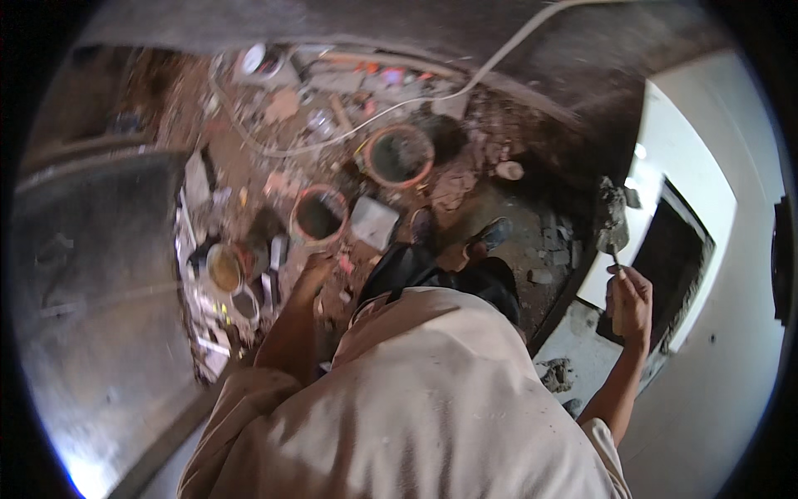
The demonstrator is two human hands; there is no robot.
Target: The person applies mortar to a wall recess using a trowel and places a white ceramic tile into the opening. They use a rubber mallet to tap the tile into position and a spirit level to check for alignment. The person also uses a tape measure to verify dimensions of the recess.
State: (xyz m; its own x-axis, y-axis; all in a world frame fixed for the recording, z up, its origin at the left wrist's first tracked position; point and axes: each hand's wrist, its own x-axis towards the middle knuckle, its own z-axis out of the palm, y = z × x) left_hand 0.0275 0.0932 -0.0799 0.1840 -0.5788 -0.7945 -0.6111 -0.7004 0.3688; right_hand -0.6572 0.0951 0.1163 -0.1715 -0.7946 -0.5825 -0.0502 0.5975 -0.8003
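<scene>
My right hand (632, 301) is closed round the handle of a trowel (613, 241), out to the right. A lump of wet grey mortar (611, 202) covers most of its blade. Beside the trowel is a white panel (665, 125) with a dark rectangular opening (661, 266), its edges rough with mortar. More mortar (557, 376) sits on the pale ledge (582, 333) below my right hand. My left hand (316, 270) hangs low near an orange-rimmed bucket (319, 214); its fingers are too unclear to read.
Another orange-rimmed bucket (400, 155) of grey contents stands farther off. A pale square block (374, 223) lies ahead of my feet. Rubble and broken pieces cover the floor, with a pale hose (332, 143) across it. At left are a round container (225, 268) and a dark slab (100, 283).
</scene>
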